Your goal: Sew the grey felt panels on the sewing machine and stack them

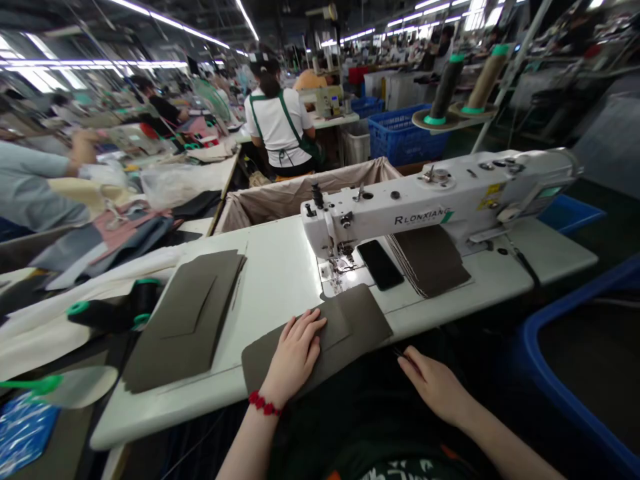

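My left hand (298,349) lies flat on a grey-brown fabric panel (367,313), fingers stretched out. A smaller patch (336,325) of the same colour sits on the panel, partly under my fingertips. The panel's far edge is close to the presser foot (338,283) of a white sewing machine (380,210). Just off the table's front edge, my right hand (434,381) is closed around a small dark pointed tool (397,352), mostly hidden by the fingers. Right of the needle area are a black phone (380,265) and a stack of brown panels (431,260).
Another stack of grey-brown panels (185,320) lies on the left of the white table (265,260). Dark thread spools (145,300) stand beyond it. A fabric-lined bin (300,193) is behind the table, and a blue tub (550,353) is at my right. Co-workers sit ahead and left.
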`<state>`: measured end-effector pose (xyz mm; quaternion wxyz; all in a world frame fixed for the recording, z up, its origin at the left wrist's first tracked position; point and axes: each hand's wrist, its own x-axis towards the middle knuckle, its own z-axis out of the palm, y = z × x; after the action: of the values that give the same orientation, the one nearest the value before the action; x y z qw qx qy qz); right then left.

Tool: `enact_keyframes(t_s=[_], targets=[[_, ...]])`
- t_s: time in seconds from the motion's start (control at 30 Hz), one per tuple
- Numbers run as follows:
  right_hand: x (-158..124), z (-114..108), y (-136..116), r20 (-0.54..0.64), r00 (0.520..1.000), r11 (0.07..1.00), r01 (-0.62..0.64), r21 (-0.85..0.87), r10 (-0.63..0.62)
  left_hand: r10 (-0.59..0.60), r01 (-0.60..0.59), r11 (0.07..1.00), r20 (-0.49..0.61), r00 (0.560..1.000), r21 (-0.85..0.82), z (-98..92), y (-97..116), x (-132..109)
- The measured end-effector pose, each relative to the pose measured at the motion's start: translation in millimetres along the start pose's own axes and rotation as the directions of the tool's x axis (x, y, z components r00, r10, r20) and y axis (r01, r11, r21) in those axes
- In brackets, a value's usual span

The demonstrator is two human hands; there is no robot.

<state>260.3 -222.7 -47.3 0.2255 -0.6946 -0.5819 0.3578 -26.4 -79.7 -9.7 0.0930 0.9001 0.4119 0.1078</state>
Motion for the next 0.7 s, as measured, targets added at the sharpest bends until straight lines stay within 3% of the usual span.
enact_keyframes(t_s=[0.1, 0.23, 0.37, 0.5, 0.7], targets=[[-1.8, 12.3, 0.6, 0.067, 0.998, 0.993, -0.019, 0.12, 0.011, -0.033, 0.034, 0.999, -0.035, 0.999, 0.023, 1.8, 14.6, 9.3], [1.4, 27.7, 0.1, -0.035, 0.998, 0.988, -0.037, 0.148, 0.043, 0.021, -0.02, 0.997, -0.016, 1.0, 0.074, 9.8, 35.4, 15.3], [6.7, 28.0, 5.4, -0.164, 0.986, 1.0, -0.017, 0.008, 0.018, 0.053, -0.054, 0.992, 0.012, 0.999, 0.118, 15.4, 32.6, 22.1], [9.9, 17.5, 11.8, -0.219, 0.975, 0.99, 0.005, -0.144, -0.037, 0.049, -0.049, 0.994, -0.001, 0.999, 0.093, 13.7, 32.3, 26.3], [15.1, 14.4, 5.5, -0.201, 0.975, 0.957, 0.037, -0.287, -0.098, 0.099, -0.103, 0.991, -0.057, 0.993, -0.083, 31.0, 83.2, 34.1]])
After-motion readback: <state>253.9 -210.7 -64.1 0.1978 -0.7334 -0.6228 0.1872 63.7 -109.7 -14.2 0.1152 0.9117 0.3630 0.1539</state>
